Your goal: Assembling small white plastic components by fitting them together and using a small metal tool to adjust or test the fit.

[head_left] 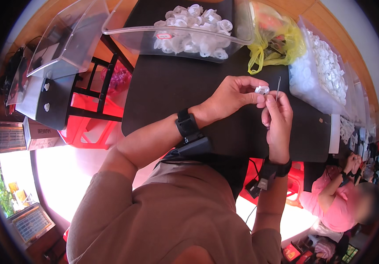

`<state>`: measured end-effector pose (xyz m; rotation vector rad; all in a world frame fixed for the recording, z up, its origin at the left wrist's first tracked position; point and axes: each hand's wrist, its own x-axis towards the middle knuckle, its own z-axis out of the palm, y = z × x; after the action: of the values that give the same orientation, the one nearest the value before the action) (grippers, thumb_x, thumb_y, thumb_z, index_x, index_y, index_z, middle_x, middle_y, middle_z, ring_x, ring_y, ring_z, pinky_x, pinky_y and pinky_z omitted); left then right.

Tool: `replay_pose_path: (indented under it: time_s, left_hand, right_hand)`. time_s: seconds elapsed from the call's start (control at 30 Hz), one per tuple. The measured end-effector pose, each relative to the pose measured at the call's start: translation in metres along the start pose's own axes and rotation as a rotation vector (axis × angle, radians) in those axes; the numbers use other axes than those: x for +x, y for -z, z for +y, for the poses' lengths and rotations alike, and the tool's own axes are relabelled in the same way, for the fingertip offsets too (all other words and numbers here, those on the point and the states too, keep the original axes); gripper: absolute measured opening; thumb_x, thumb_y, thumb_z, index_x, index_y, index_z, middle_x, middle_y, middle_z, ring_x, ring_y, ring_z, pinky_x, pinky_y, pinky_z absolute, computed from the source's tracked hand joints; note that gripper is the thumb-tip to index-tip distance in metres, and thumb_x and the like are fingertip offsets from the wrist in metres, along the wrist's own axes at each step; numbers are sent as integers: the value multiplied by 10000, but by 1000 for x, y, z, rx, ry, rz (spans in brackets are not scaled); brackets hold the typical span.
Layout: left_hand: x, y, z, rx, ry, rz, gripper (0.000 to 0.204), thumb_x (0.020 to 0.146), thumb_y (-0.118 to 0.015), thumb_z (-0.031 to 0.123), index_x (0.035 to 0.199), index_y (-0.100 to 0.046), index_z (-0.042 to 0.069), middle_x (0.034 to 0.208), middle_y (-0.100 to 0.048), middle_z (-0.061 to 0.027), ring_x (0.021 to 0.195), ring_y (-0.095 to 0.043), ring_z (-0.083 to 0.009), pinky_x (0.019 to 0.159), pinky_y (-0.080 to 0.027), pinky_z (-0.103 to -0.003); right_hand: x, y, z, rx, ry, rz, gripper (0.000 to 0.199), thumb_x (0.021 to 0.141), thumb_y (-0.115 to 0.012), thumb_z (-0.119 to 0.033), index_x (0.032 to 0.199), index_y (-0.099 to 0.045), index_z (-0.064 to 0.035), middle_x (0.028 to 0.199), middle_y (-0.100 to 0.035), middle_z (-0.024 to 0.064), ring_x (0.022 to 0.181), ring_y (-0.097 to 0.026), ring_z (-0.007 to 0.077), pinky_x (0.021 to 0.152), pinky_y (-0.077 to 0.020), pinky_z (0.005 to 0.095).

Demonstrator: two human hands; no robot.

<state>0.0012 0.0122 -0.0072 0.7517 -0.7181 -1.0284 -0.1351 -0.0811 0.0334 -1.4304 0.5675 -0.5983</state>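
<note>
Between the thumb and fingers of my left hand [233, 97] is a small white plastic ring-shaped part [262, 89], held above the dark table [172, 83]. My right hand [278, 121] is closed around a thin metal pick-like tool [278, 88], which points away from me; its exact kind is too small to make out. The right thumb and fingertips meet the near side of the white part. Both hands are close together over the right half of the table.
A clear bin [125, 37] of white plastic parts stands at the table's far edge. Beside it lies a yellow plastic bag [256, 55]. Another bin [298, 75] of white parts is at the right. A person in pink [332, 204] sits at the lower right. A red stool [81, 127] is at left.
</note>
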Motion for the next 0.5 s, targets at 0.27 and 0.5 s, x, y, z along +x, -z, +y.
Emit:
replay_pose_path:
  time_s: [0.27,0.5]
  left_hand:
    - [6,6,9,-24,48,47,334,859,-711,18,1185,-640,-6,1057,-685,-67,943,-652,-123,876,-536,-277]
    - [5,4,14,26,-16,12,341,836,-737,22,1162,-638,12,1104,-671,-54,998,-634,-116,910,-523,-278]
  right_hand:
    - [-27,9,-7,-542,184,83,291,990,-497,-119,1251,-605,-47,704,-595,15,543,-452,41,506,-379,208]
    - [-34,6,-10,-576,283,93,330,978,-493,-57,1292,-596,-63,770,-653,46,557,-491,58,530,-426,219]
